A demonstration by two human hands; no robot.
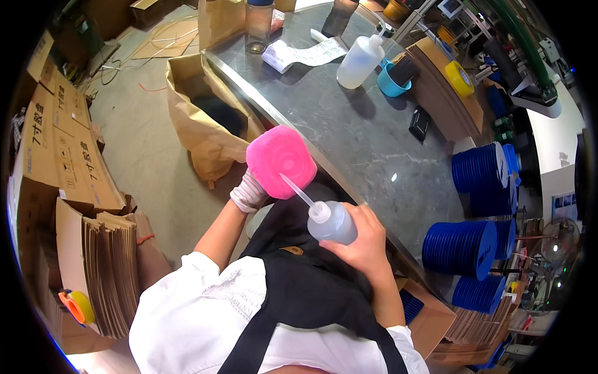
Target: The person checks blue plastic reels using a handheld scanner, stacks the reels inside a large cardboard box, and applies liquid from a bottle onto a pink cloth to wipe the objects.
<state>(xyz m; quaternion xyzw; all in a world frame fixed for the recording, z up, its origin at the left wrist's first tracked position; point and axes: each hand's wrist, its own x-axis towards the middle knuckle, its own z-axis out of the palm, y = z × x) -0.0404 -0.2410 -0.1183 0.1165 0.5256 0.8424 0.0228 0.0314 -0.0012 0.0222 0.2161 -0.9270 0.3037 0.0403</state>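
A bright pink, rounded-square pad, like a sponge or cloth (281, 156), is held up in front of me by my left hand (250, 192). That hand wears a pale striped glove, and most of its fingers are hidden behind the pad. Bare fingers of my right hand (361, 240) wrap round a translucent squeeze bottle (333, 224). The bottle is tilted, and its long thin nozzle (296, 189) reaches the pad's face near the middle. Both things are above my lap, beside the table's metal edge.
An open brown paper sack (205, 118) stands left of the grey table (374, 162). On the table are another squeeze bottle (361, 61), a turquoise cup (394, 80), a paper slip (305, 55), a black box (418, 123) and several blue spools (460, 249). Cardboard stacks (103, 268) are at left.
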